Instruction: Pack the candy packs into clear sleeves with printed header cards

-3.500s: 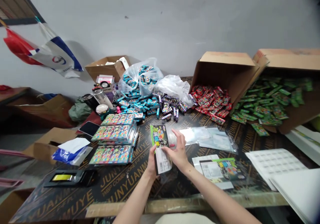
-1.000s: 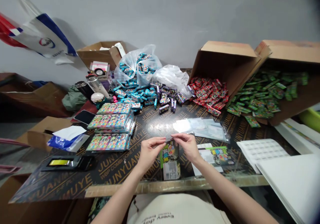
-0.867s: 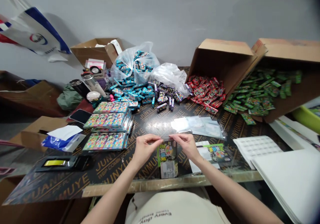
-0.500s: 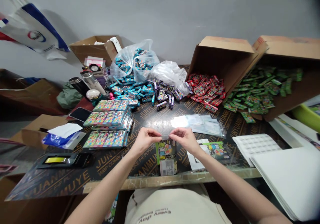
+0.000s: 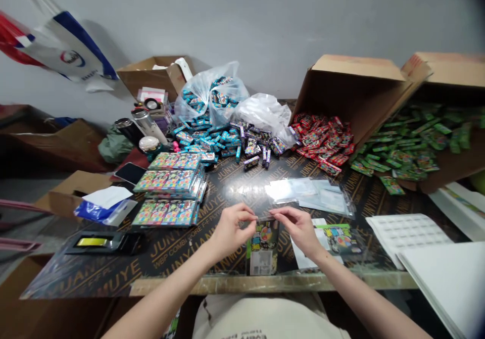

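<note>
A dark printed pack (image 5: pixel 263 250) with green edging and a pale label panel lies at the table's front edge, in what looks like a clear plastic bag. My left hand (image 5: pixel 235 229) pinches at the upper left end of this bag, thumb against the fingers. At the upper right end, my right hand (image 5: pixel 297 228) has its thumb and index finger closed in a similar pinch. The thin plastic between the fingertips is hard to make out. Beside my right hand lies a second green-and-black printed card (image 5: pixel 338 237), partly over a white sheet (image 5: pixel 303 253).
Stacked colourful packs (image 5: pixel 166 212) stand on the left, near a black tape dispenser (image 5: pixel 102 243). Clear plastic bags (image 5: pixel 314 197) lie beyond my hands. Behind are heaped blue (image 5: pixel 200 137), purple (image 5: pixel 252 147), red (image 5: pixel 326 137) and green small packs (image 5: pixel 405 147), with cardboard boxes (image 5: pixel 348 86).
The camera view has turned slightly left, so the whole scene sits further right. Both hands stay at the pack's top edge, with the fingertips slightly further apart.
</note>
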`<action>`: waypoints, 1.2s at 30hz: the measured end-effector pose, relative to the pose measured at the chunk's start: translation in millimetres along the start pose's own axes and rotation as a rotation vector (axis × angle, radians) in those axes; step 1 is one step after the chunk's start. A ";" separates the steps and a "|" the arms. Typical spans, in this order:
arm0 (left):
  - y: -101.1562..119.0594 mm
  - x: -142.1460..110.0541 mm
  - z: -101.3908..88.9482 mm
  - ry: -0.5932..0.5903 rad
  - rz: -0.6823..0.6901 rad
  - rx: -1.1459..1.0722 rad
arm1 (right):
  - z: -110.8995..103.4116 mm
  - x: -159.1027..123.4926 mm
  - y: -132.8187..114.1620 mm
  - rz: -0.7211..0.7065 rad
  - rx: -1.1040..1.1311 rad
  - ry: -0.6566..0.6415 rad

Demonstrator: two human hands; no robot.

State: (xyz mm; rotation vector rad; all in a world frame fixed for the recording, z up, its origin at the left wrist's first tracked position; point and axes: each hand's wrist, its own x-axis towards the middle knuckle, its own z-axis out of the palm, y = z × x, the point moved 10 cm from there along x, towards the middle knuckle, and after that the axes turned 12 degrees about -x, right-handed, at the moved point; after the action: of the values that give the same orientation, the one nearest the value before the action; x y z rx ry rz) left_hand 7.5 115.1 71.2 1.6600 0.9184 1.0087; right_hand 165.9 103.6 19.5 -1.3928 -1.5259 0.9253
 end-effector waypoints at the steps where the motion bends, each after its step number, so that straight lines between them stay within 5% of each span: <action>1: 0.4 -2.0 1.5 -0.002 0.005 0.006 | -0.4 -2.7 -0.6 -0.042 -0.018 0.011; 5: -14.4 -3.7 -1.8 0.047 -0.075 -0.088 | 1.8 -10.4 -3.3 -0.189 -0.080 -0.009; 8: -28.1 1.7 -7.0 0.056 -0.113 -0.146 | 10.2 11.9 1.4 -0.150 -0.087 -0.125; 13: -43.5 1.5 -33.5 0.173 -0.125 -0.091 | 32.7 117.1 -24.8 -0.324 -0.353 -0.019; 16: -49.3 -8.1 -46.7 0.215 -0.143 -0.064 | 89.9 194.1 -45.0 -0.495 -0.703 -0.063; 19: -53.4 -21.1 -59.1 0.267 -0.142 -0.041 | 134.1 266.3 -46.2 -0.447 -0.994 -0.098; 23: -60.9 -42.8 -85.6 0.442 -0.161 -0.042 | 151.4 317.6 -42.2 -0.377 -1.045 -0.097; 27: -64.4 -71.8 -126.2 0.737 -0.219 -0.065 | 150.0 314.0 -27.1 -0.379 -1.019 -0.134; 31: -74.2 -111.6 -158.8 1.097 -0.227 -0.123 | 140.3 267.5 -11.6 -0.432 -0.933 -0.224; 33: -93.3 -125.0 -154.7 1.135 -0.268 -0.193 | 126.7 238.3 -4.0 -0.441 -0.895 -0.250; 36: -126.7 -135.3 -130.4 0.999 -0.418 -0.229 | 85.9 203.8 6.1 -0.349 -0.701 -0.168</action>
State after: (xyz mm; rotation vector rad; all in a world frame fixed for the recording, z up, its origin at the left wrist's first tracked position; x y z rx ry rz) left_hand -178.2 70.2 -50.8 0.6516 1.6210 1.5810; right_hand 84.5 308.7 4.2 -1.4534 -2.2682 0.2941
